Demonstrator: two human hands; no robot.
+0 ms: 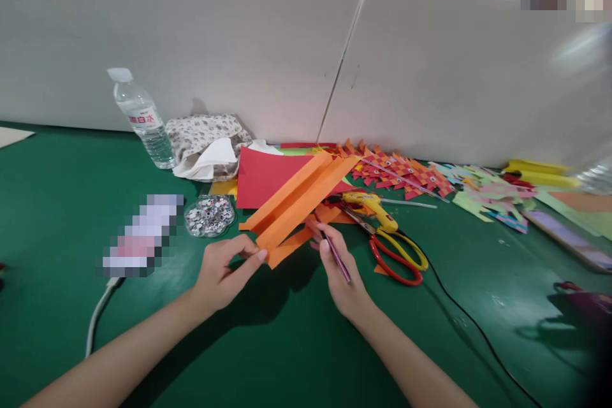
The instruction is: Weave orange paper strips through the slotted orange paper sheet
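Observation:
My left hand (224,271) pinches the near end of a long folded orange paper (299,201), which slants up and away to the right above the green table (287,344). My right hand (337,268) is closed on a thin pink pencil (336,255) whose tip rests near the lower edge of the orange paper. A red paper sheet (268,178) lies under and behind the orange one.
Scissors with red and yellow handles (396,255) and a yellow glue gun (373,207) lie right of my hand, a black cord trailing forward. A bag of googly eyes (209,215), a water bottle (143,118), a cloth pouch (205,140) and woven paper pieces (406,172) sit before white boards.

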